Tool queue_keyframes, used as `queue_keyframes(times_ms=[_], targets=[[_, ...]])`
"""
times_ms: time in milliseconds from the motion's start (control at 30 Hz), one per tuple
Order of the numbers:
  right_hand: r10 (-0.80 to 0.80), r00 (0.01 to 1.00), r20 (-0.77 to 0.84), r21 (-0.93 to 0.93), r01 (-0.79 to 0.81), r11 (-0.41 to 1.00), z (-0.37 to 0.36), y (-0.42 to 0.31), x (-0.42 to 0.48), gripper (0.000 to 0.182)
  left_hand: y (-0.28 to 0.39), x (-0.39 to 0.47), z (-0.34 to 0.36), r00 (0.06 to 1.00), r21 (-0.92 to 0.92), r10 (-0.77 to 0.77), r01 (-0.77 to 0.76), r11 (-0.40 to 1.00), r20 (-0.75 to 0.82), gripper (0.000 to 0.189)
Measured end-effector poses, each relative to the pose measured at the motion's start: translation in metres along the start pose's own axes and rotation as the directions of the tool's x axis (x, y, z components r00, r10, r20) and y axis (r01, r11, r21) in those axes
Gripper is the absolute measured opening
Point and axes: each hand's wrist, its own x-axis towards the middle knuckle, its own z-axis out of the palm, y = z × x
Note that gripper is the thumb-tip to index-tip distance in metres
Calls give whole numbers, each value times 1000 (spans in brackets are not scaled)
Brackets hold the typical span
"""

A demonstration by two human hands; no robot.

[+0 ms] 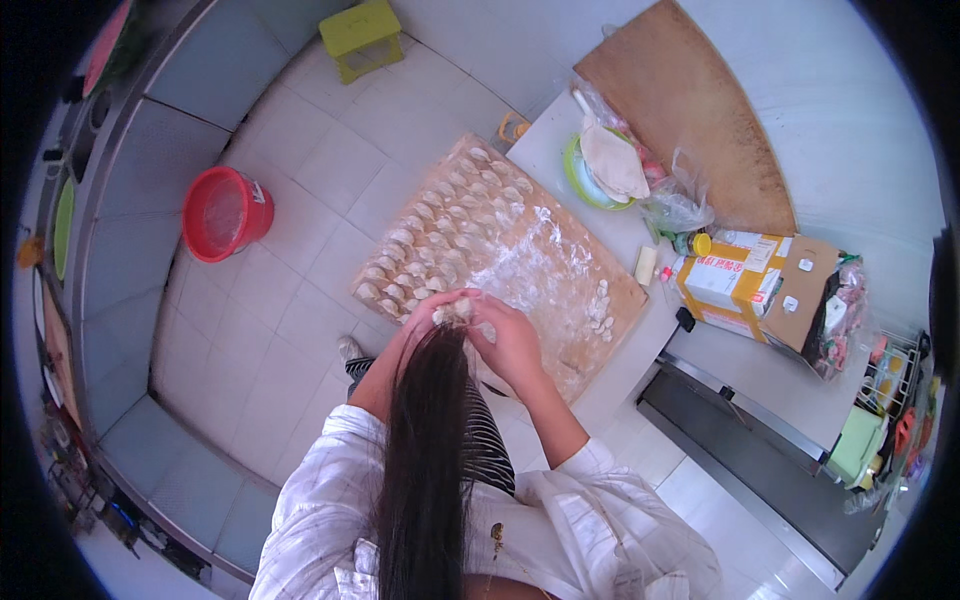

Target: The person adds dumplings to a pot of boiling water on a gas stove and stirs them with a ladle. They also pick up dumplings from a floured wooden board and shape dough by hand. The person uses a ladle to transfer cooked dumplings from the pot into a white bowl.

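My left hand (pixel 426 313) and my right hand (pixel 510 337) meet above the near edge of a wooden board (pixel 585 371). Between their fingers is a pale dough dumpling (pixel 452 310), pinched from both sides. A long strand of dark hair hangs in front and hides part of the fingers. Rows of folded dumplings (pixel 442 196) cover the board's left and far side. White flour (pixel 517 262) is spread over its middle. Several small dough pieces (pixel 600 309) lie towards the right edge.
Right of the board, a white table (pixel 540 142) bears a green-rimmed bowl (pixel 574 176) with a cloth (pixel 611 161), plastic bags (pixel 679 202) and a taped cardboard box (pixel 731 281). A red bucket (pixel 255 217) and a green stool (pixel 361 34) stand on the tiled floor.
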Motion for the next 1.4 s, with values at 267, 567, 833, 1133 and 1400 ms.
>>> queue_keyframes(times_ms=[267,567,833,1133,1400], targets=[[145,922,359,-352,-10,936,54,-81,-97,32,23,-219,-131,874,-509,455,-318,800,170,47],[-184,722,666,-333,510,793,234,-301,-157,19,-14,-622,-267,462,-471,881,-803,365,-104,43],[-550,470,691,-52,790,611,400,-458,-170,11,-150,-856,-330,-120,-311,885,-908,-281,-449,39],[-654,237,718,207,825,526,543,-632,-196,14,-185,-954,-330,-325,-423,714,-629,-653,-619,37],[-736,-73,673,416,860,295,709,-866,-234,23,-152,-1080,-369,-426,-223,422,-442,-869,-800,38]])
